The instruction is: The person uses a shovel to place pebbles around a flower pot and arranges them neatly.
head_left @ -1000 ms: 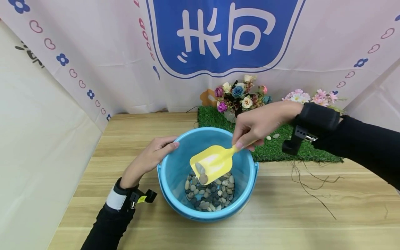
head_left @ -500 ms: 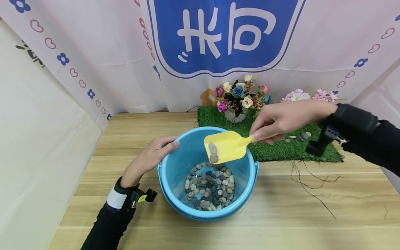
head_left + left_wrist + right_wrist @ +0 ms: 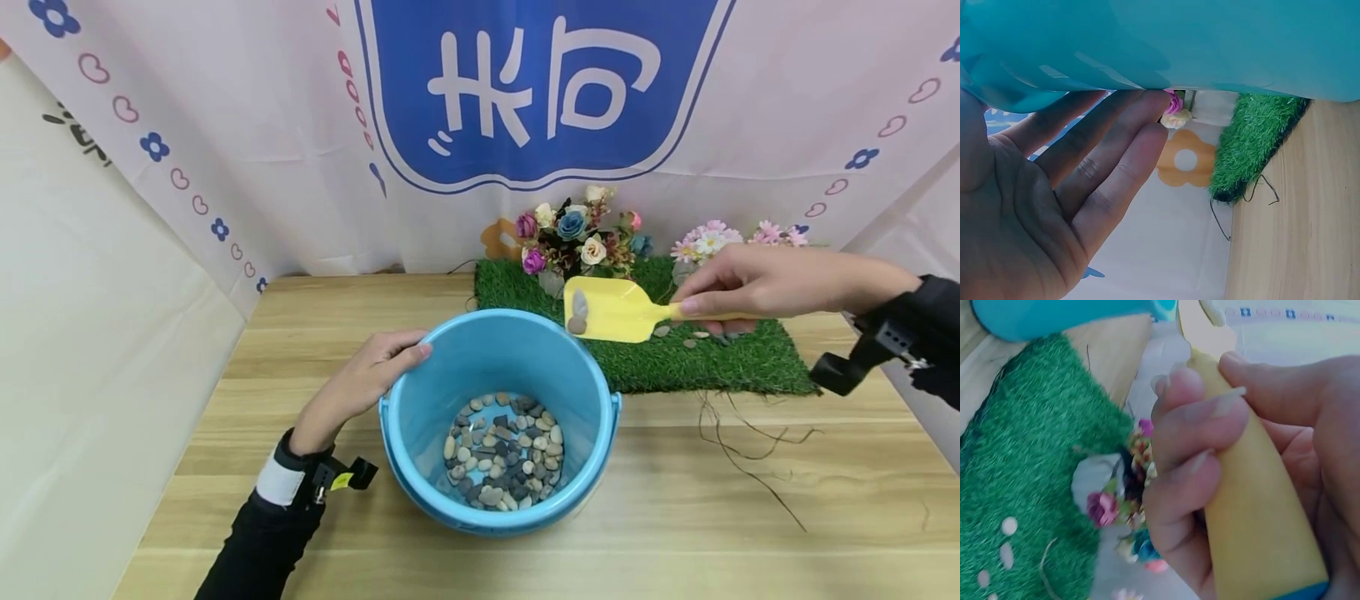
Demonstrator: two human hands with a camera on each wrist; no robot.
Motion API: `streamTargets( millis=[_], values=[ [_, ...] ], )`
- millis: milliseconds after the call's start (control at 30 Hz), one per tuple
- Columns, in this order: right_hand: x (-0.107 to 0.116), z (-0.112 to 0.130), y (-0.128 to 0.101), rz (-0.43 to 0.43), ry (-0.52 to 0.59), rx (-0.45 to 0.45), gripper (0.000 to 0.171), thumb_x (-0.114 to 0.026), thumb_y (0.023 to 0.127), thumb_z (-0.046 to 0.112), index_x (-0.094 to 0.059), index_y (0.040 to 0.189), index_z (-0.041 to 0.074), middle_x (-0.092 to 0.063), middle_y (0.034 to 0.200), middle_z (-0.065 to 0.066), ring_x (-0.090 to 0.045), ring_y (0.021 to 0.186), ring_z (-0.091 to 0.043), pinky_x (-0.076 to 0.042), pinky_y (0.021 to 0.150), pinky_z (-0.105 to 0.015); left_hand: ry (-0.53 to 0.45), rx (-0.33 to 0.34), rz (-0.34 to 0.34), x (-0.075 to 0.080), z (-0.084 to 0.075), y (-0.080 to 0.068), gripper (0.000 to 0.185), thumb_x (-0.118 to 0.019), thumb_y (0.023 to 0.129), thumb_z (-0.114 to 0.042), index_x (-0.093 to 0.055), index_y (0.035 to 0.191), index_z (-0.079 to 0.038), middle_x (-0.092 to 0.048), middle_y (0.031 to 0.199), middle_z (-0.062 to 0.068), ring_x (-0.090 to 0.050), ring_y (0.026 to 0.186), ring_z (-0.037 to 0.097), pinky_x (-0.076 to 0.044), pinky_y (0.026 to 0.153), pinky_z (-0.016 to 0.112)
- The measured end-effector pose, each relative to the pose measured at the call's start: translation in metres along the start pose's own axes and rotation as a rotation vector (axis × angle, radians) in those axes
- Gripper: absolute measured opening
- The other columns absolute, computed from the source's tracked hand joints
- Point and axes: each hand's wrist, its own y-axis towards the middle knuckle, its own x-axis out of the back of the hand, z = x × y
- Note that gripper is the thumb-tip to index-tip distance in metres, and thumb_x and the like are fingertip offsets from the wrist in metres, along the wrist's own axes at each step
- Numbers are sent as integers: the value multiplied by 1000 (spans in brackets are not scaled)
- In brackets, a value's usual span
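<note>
My right hand (image 3: 757, 283) grips the handle of a yellow toy shovel (image 3: 611, 308), its fingers curled round it in the right wrist view. Two pebbles (image 3: 579, 312), one grey and one brownish, lie at the front edge of the blade. The shovel is over the artificial grass, past the right back rim of a blue bucket (image 3: 501, 523). My left hand (image 3: 367, 371) holds the bucket's left rim, thumb over the edge and fingers (image 3: 1110, 187) along the outer wall. Many grey, tan and dark pebbles (image 3: 510, 454) cover the bucket's bottom.
A green artificial grass mat (image 3: 705, 367) lies behind the bucket, with several loose pebbles (image 3: 1007, 540) on it. At the back stand mixed artificial flowers (image 3: 581, 233) and pink ones (image 3: 712, 237). Dark thin strands (image 3: 750, 454) lie on the wooden table (image 3: 712, 525).
The right hand has carried the shovel and its two pebbles up and to the right, from over the bucket to over the grass. The left hand stays at the rim.
</note>
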Motion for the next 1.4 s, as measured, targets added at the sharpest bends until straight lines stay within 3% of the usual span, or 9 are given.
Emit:
streamTargets(
  millis=[300, 500, 767, 867, 1000, 1167, 1267, 1400],
  values=[
    [-11, -33, -28, -91, 1, -182, 28, -47, 110, 17, -66, 90, 14, -55, 66, -5, -46, 48, -22, -47, 47, -32, 5, 0, -5, 0, 0, 0, 34, -43, 108, -12, -61, 131, 7, -73, 94, 15, -74, 70, 23, -63, 59, 39],
    [-27, -59, -38, -147, 31, -250, 32, -47, 110, 21, -63, 85, 12, -53, 62, -3, -44, 47, -13, -45, 44, -30, 14, 15, -8, -1, 0, 0, 34, -43, 108, -13, -61, 130, 7, -73, 95, 15, -74, 70, 23, -63, 59, 39],
    [-48, -93, -47, -219, 97, -421, 27, -50, 109, 22, -69, 102, 3, -58, 70, -7, -43, 50, -10, -41, 44, -25, 11, 16, -6, -1, 0, 1, 34, -44, 108, -12, -61, 130, 7, -73, 95, 16, -74, 69, 23, -63, 58, 39],
    [-56, -102, -48, -214, 148, -444, 29, -50, 109, 21, -67, 105, -1, -56, 72, -8, -42, 51, -10, -41, 45, -26, 14, 14, -6, -1, 0, 1, 34, -43, 108, -13, -61, 130, 7, -73, 95, 17, -74, 69, 23, -63, 58, 39],
    [-63, -107, -46, -211, 172, -449, 31, -49, 110, 22, -66, 103, -3, -53, 69, -7, -40, 50, -12, -43, 48, -30, 11, 19, -7, -1, 0, 1, 35, -44, 108, -13, -61, 131, 7, -72, 97, 17, -75, 71, 24, -63, 60, 39],
    [-68, -108, -35, -181, 165, -446, 40, -46, 111, 23, -60, 80, 1, -51, 63, -3, -40, 49, -13, -44, 49, -31, -2, 54, -8, -1, -1, -2, 37, -43, 109, -14, -58, 135, 7, -72, 99, 17, -75, 74, 25, -63, 62, 39],
    [-69, -105, -28, -170, 148, -461, 43, -45, 111, 22, -59, 74, 5, -53, 61, -3, -43, 48, -13, -47, 52, -32, -9, 65, -3, -1, -2, -2, 38, -43, 109, -15, -57, 136, 8, -73, 99, 17, -75, 74, 26, -63, 62, 39],
    [-66, -99, -19, -171, 137, -517, 40, -45, 110, 20, -67, 81, 3, -54, 62, -4, -46, 48, -15, -51, 60, -34, -13, 59, 1, -1, -2, -1, 38, -43, 109, -15, -56, 137, 8, -73, 97, 18, -75, 71, 26, -63, 60, 40]
  ],
)
